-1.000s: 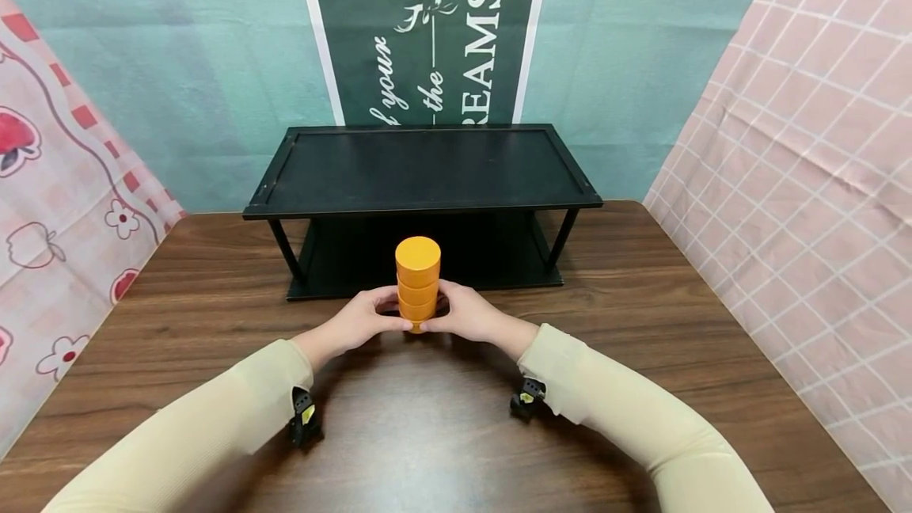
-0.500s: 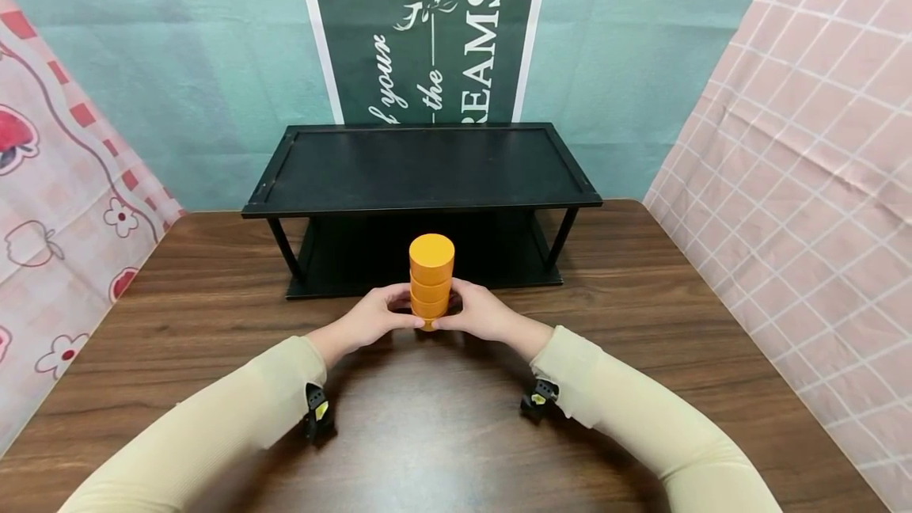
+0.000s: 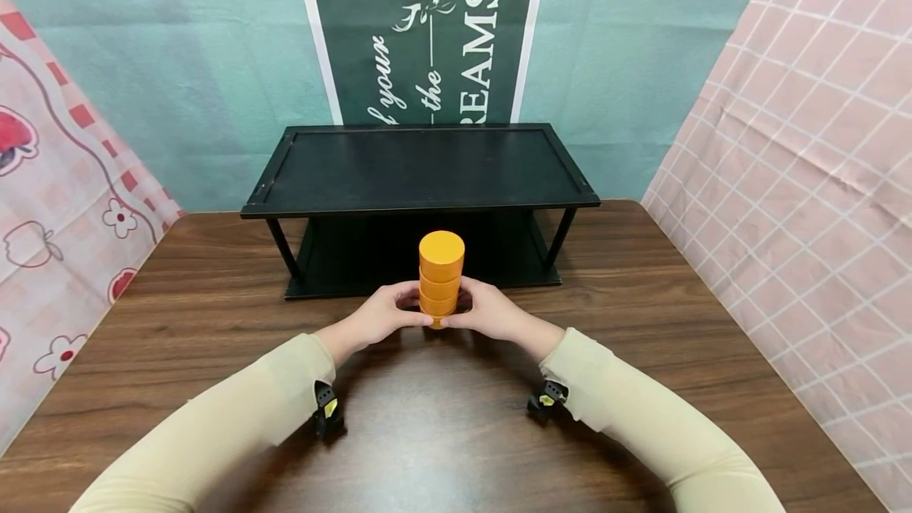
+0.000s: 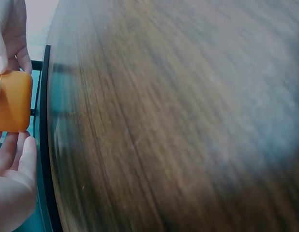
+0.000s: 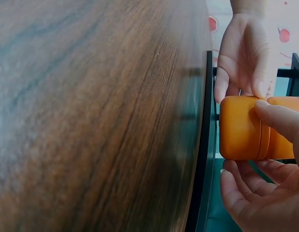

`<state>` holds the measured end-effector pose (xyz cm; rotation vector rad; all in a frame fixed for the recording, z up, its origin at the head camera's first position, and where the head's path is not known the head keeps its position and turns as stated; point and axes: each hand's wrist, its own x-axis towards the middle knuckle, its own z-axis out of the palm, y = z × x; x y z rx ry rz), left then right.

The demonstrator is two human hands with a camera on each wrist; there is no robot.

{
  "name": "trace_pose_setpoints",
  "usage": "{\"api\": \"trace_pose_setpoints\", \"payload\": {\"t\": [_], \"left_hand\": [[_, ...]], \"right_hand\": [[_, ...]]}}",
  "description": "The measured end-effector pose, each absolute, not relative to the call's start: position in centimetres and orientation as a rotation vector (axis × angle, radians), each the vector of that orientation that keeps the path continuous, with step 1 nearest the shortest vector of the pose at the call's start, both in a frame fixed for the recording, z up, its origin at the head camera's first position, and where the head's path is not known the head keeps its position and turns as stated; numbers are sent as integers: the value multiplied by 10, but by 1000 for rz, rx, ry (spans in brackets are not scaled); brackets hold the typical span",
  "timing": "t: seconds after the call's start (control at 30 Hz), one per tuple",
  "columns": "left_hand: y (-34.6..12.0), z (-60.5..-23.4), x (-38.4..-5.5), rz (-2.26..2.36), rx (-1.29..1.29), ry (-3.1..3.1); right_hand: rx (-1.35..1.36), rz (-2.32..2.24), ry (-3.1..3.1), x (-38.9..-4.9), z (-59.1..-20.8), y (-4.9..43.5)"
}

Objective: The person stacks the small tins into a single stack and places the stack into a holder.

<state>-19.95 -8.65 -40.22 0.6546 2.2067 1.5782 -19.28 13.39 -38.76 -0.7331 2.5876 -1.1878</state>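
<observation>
A stack of orange round blocks [image 3: 441, 269] stands upright in front of the black shelf. My left hand [image 3: 408, 309] and right hand [image 3: 463, 307] grip its lowest blocks from either side, thumbs in front and fingers behind. In the right wrist view the orange stack [image 5: 244, 128] lies between my right hand's thumb and fingers [image 5: 246, 198], with the left hand [image 5: 241, 53] on its far side; its base seems a little off the wood. The left wrist view shows one orange block [image 4: 13, 101] above my left hand [image 4: 11, 188].
A black two-tier shelf [image 3: 420, 169] stands at the back of the brown wooden table [image 3: 641, 323], just behind the stack. A dark green banner [image 3: 420, 30] hangs behind it. Patterned cloths [image 3: 805, 141] close in both sides.
Both hands have carried the orange stack to the right and slightly away from me, toward the shelf. The grip is unchanged.
</observation>
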Motion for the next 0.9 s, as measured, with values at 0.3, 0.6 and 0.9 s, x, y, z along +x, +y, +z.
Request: {"api": "trace_pose_setpoints", "payload": {"t": [0.3, 0.6, 0.9], "left_hand": [[-86, -400, -198, 1582, 653, 2204], [-86, -394, -197, 1613, 661, 2217], [-89, -379, -198, 1634, 710, 2228]], "right_hand": [[-716, -1218, 2578, -191, -386, 136], [-732, -1277, 2566, -185, -378, 135], [-683, -1312, 2589, -182, -364, 133]]}}
